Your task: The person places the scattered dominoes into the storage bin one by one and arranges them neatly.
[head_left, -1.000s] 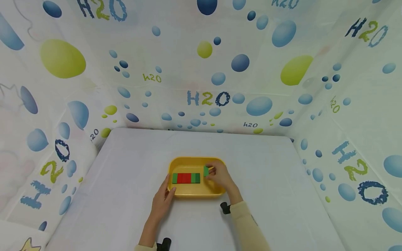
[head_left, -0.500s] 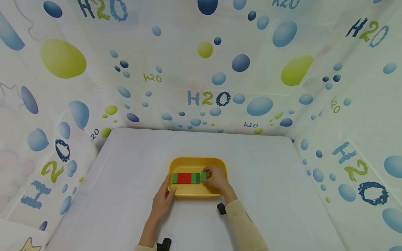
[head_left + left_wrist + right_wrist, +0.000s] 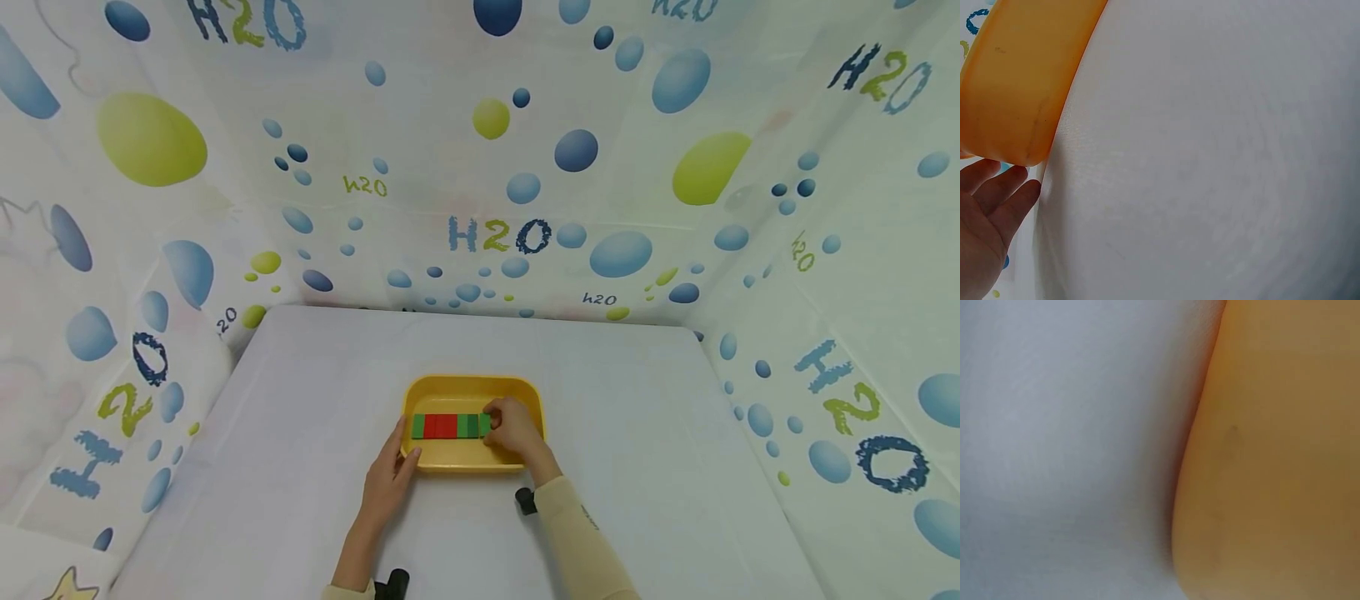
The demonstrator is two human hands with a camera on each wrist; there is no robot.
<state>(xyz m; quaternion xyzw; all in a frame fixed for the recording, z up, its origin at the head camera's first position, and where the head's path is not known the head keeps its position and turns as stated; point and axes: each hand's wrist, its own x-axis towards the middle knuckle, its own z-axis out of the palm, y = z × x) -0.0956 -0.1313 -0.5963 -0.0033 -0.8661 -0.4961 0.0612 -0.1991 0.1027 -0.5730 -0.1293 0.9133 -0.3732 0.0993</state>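
Observation:
A shallow yellow tray (image 3: pixel 450 463) lies on the white table, with a row of blocks running across it. From the left come a green block (image 3: pixel 417 427), a red stretch (image 3: pixel 440 426), then a green block (image 3: pixel 462 426) and a darker green block (image 3: pixel 473 426). At the row's right end my right hand (image 3: pixel 516 432) pinches a green block (image 3: pixel 484 422), which sits against the darker one and is partly covered by the fingers. My left hand (image 3: pixel 387 482) holds the tray's left end, thumb at the near corner; the left wrist view shows fingertips (image 3: pixel 1019 172) at the outer wall.
White sheeting with printed bubbles and "H2O" lettering (image 3: pixel 498 237) stands behind and at both sides of the table (image 3: pixel 637 392). Black wrist devices show near the sleeves. The right wrist view holds only tabletop and the tray's outer wall (image 3: pixel 1272 456).
My right hand has moved left inside the tray, bringing its green block from apart on the right up against the row's end. The left hand and tray have stayed put.

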